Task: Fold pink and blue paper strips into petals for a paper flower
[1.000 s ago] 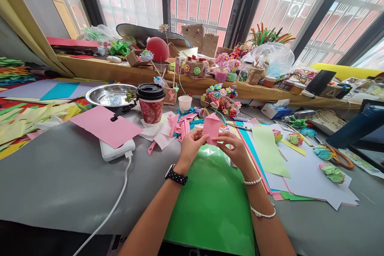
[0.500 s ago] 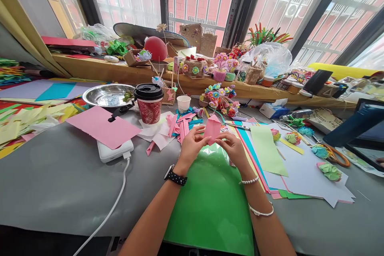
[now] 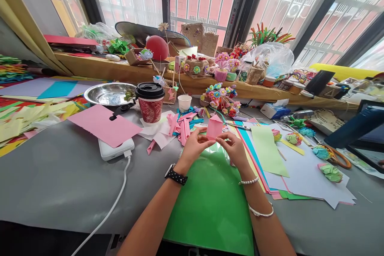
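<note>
A small folded piece of pink paper [image 3: 215, 127], pointed at the top, is held up between both hands above the far end of a shiny green sheet [image 3: 213, 200]. My left hand [image 3: 196, 145] pinches its lower left edge with thumb and fingers. On the other side, my right hand [image 3: 231, 146] grips the lower right corner, the fingertips of the two hands almost meeting. Just beyond the left hand lie folded pink paper strips [image 3: 183, 126] on white tissue [image 3: 160, 134]. Pale green paper [image 3: 267, 148] rests to the right of the right hand.
A lidded red cup [image 3: 150, 104], a small paper cup [image 3: 184, 103] and a steel dish [image 3: 102, 94] stand behind. Pink paper [image 3: 105, 125] covers part of a white power bank [image 3: 115, 150] with a cable. Paper flowers [image 3: 330, 172] and orange-handled scissors [image 3: 340, 158] lie right.
The pink paper sits slightly further right and its lower edge is turned a little between the fingertips. Both hands keep hold of it. The whole view has shifted slightly.
</note>
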Motion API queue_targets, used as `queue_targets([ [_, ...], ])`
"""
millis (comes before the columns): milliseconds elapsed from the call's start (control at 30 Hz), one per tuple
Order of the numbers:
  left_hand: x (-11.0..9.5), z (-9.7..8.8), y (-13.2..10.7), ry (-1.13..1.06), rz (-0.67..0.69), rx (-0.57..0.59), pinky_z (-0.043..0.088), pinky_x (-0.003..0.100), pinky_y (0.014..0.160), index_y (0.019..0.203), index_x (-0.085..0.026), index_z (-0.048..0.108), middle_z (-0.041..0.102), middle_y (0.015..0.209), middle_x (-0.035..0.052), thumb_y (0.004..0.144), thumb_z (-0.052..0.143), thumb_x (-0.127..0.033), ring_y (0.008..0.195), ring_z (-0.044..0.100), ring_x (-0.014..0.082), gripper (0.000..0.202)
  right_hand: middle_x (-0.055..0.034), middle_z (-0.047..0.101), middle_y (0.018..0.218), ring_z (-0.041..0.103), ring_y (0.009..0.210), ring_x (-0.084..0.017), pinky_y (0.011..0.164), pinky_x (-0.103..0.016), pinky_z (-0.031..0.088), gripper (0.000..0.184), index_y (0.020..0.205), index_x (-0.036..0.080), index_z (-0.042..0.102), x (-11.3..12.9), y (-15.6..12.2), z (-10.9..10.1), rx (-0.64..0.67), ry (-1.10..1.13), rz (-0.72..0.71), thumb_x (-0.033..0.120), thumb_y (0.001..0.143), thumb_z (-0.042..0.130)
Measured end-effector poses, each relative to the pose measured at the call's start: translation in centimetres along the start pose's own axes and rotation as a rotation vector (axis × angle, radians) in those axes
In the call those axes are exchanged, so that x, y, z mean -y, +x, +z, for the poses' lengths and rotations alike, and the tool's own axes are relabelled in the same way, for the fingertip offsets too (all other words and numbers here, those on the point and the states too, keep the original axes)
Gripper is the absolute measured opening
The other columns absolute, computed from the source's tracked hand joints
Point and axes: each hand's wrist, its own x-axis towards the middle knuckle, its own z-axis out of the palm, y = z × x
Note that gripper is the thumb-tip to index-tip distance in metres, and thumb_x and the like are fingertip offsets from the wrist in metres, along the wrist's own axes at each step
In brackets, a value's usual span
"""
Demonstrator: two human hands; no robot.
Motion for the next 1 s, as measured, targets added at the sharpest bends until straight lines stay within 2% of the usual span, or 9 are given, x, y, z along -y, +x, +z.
queue_targets([
  [100, 0.3, 0.0, 0.2, 0.019, -0.009, -0.009, 0.045, 0.029, 0.069, 0.103, -0.014, 0.048, 0.061, 0.085, 0.0062, 0.056, 0.07, -0.026, 0.076, 0.058, 0.0163, 0.054, -0.0039, 0.058, 0.074, 0.054, 0.07, -0.017, 0.058, -0.027, 0.046, 0.02, 0.072, 0.019, 0.06, 0.1, 0.0, 0.1, 0.0, -0.001, 0.001, 0.039, 0.072, 0.056],
  [333, 0.6, 0.1, 0.2, 0.031, 0.001, -0.018, 0.042, 0.023, 0.058, 0.1, -0.013, 0.049, 0.059, 0.074, 0.0026, 0.057, 0.068, -0.025, 0.064, 0.055, 0.0116, 0.049, -0.0044, 0.059, 0.077, 0.055, 0.073, -0.017, 0.059, -0.027, 0.046, 0.019, 0.073, 0.019, 0.06, 0.1, -0.1, 0.3, 0.013, 0.006, -0.006, 0.037, 0.074, 0.055],
  [433, 0.7, 0.1, 0.3, 0.024, 0.014, -0.022, 0.042, 0.023, 0.058, 0.1, -0.013, 0.049, 0.06, 0.079, 0.0043, 0.058, 0.068, -0.025, 0.066, 0.055, 0.0121, 0.048, -0.0047, 0.06, 0.082, 0.056, 0.074, -0.017, 0.06, -0.027, 0.046, 0.019, 0.083, 0.02, 0.058, 0.0, -0.1, 0.4, -0.002, 0.041, 0.022, 0.036, 0.074, 0.055],
  [567, 1.1, 0.0, 0.5, 0.003, 0.064, -0.036, 0.044, 0.024, 0.063, 0.099, -0.013, 0.05, 0.061, 0.088, 0.0068, 0.058, 0.068, -0.023, 0.073, 0.056, 0.014, 0.046, -0.0052, 0.059, 0.084, 0.056, 0.073, -0.016, 0.057, -0.027, 0.047, 0.03, 0.096, 0.02, 0.052, -0.3, 0.0, 0.3, -0.085, 0.105, 0.069, 0.039, 0.073, 0.056],
  [800, 0.9, 0.0, 0.3, 0.0, 0.091, -0.025, 0.046, 0.025, 0.066, 0.099, -0.015, 0.051, 0.059, 0.097, 0.008, 0.059, 0.068, -0.025, 0.077, 0.058, 0.0149, 0.044, -0.0046, 0.061, 0.073, 0.054, 0.062, -0.015, 0.054, -0.026, 0.044, 0.027, 0.076, 0.017, 0.06, -0.4, 0.0, 0.1, -0.002, 0.017, 0.09, 0.042, 0.072, 0.055],
  [900, 0.7, 0.0, 0.1, -0.006, 0.084, -0.002, 0.047, 0.025, 0.066, 0.099, -0.015, 0.05, 0.06, 0.094, 0.008, 0.061, 0.067, -0.026, 0.08, 0.058, 0.0166, 0.043, -0.0038, 0.061, 0.07, 0.053, 0.06, -0.015, 0.054, -0.026, 0.043, 0.024, 0.073, 0.017, 0.06, -0.3, 0.0, 0.1, 0.002, 0.036, 0.089, 0.041, 0.071, 0.056],
  [1000, 0.6, 0.1, 0.0, -0.017, 0.034, 0.002, 0.048, 0.025, 0.06, 0.1, -0.014, 0.048, 0.061, 0.087, 0.0078, 0.059, 0.068, -0.029, 0.074, 0.06, 0.0163, 0.048, -0.0032, 0.06, 0.067, 0.053, 0.059, -0.014, 0.053, -0.025, 0.042, 0.021, 0.071, 0.017, 0.06, -0.2, 0.1, 0.1, 0.013, 0.035, 0.09, 0.038, 0.071, 0.057],
])
